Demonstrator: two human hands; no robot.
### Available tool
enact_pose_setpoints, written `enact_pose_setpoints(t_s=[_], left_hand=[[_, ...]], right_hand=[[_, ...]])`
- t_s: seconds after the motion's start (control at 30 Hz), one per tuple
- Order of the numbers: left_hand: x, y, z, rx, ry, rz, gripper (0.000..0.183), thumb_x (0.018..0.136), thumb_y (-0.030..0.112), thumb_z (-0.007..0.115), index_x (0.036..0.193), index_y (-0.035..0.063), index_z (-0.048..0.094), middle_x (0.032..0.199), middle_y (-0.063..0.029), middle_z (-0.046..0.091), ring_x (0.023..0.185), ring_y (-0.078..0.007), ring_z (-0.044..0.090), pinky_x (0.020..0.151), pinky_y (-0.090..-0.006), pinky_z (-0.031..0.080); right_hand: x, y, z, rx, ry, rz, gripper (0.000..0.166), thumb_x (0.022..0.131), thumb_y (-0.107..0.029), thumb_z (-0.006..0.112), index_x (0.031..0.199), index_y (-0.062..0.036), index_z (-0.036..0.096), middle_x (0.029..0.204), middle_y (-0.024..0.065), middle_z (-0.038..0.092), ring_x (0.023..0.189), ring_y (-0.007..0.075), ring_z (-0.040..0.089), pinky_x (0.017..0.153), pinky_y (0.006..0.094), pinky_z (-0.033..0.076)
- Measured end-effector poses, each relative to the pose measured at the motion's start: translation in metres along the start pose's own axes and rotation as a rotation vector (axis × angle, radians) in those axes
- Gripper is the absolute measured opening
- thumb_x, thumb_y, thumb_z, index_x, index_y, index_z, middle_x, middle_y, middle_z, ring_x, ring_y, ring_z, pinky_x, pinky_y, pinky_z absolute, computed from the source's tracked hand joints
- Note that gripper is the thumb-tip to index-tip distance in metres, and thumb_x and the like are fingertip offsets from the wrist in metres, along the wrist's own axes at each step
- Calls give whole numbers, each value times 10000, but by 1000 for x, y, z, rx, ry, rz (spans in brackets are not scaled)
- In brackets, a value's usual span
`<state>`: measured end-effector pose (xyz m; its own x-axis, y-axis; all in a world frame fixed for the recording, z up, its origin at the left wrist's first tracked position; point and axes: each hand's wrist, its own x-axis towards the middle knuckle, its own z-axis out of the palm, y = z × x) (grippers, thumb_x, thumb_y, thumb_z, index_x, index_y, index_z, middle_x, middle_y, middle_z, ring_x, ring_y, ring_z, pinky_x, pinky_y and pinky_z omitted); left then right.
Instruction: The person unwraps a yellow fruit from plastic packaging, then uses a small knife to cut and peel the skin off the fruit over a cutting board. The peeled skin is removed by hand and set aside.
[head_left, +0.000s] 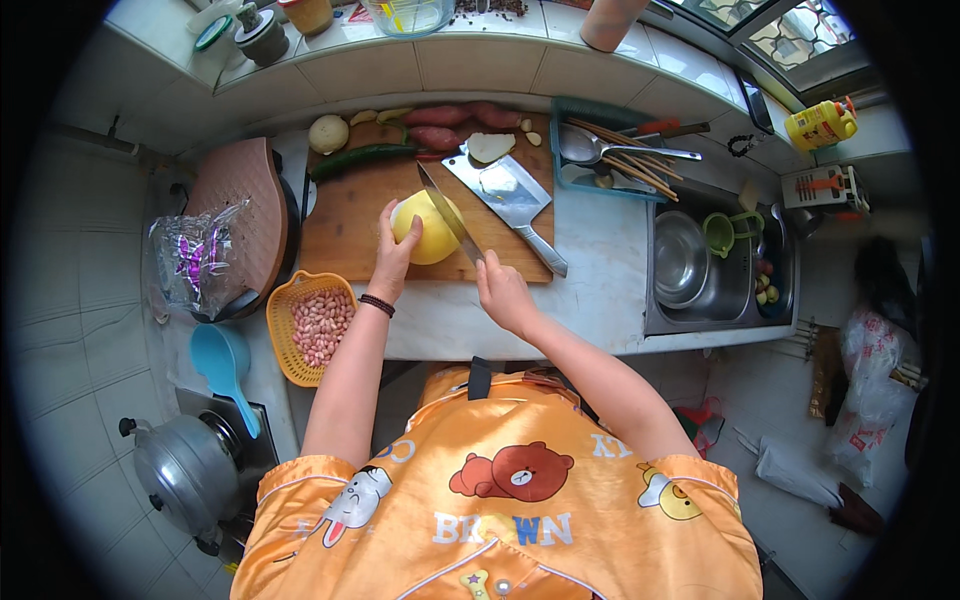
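Note:
My left hand (397, 251) grips the left side of a large round yellow fruit (421, 238), perhaps a melon or pomelo, on the wooden cutting board (345, 225). A long-bladed knife (444, 206) is held by its handle in my right hand (504, 289), its blade lying across the fruit's upper right side; how deep it sits I cannot tell. Right of the fruit a metal cleaver (499, 187) rests on the board, with a pale cut slice (491, 147) at its top. Behind are a cucumber (364, 161), red-skinned sweet potatoes (435, 139), garlic cloves (533, 139) and a pale round vegetable (328, 134).
An orange basket (281, 330) of pink beans or peanuts stands front left, beside a blue ladle (219, 356) and an electric griddle (232, 195). At right are a utensil tray (559, 161) and a sink (660, 319) holding a metal bowl (680, 259). A pot (184, 472) sits lower left.

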<state>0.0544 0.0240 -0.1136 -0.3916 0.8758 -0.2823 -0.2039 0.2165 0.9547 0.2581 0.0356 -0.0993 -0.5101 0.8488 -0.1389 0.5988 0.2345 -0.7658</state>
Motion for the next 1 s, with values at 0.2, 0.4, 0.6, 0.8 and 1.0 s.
enact_pose_setpoints(t_s=[0.2, 0.4, 0.6, 0.8, 1.0], left_hand=[[14, -4, -2, 69, 121, -39, 749, 880, 492, 649, 1367, -1, 365, 1279, -132, 497, 1175, -203, 491, 982, -311, 410], [28, -9, -18, -112, 106, -89, 707, 900, 511, 608, 1352, 0, 424, 1274, -111, 530, 1152, -188, 517, 994, -321, 407], [26, -7, -8, -151, 175, -131, 635, 938, 478, 564, 1344, 5, 444, 1273, -106, 538, 1137, -185, 533, 974, -317, 425], [37, -5, -7, -229, 215, -145, 548, 950, 421, 562, 1266, -25, 514, 1197, -112, 584, 1071, -178, 568, 923, -306, 452], [39, -1, -11, -245, 214, -187, 509, 948, 385, 572, 1232, -36, 546, 1149, -105, 615, 1042, -174, 588, 906, -302, 465]], right_hand=[[37, -25, 7, 18, -8, -27, 222, 995, -194, 400, 923, 15, 421, 687, 293, 588, 689, 497, 570, 641, 567, 432], [0, -10, 9, -16, -121, 39, 216, 985, -212, 410, 963, 3, 419, 693, 268, 619, 689, 495, 600, 647, 565, 479], [33, -29, 16, -108, -29, -21, 197, 980, -192, 413, 948, 3, 412, 682, 260, 622, 670, 467, 616, 621, 555, 492], [32, -31, 23, -114, -48, 12, 193, 982, -192, 411, 945, -2, 406, 696, 269, 623, 678, 466, 619, 625, 551, 497], [24, -25, 29, -91, -13, 6, 194, 984, -192, 410, 946, -1, 407, 696, 267, 623, 655, 476, 611, 619, 566, 491]])
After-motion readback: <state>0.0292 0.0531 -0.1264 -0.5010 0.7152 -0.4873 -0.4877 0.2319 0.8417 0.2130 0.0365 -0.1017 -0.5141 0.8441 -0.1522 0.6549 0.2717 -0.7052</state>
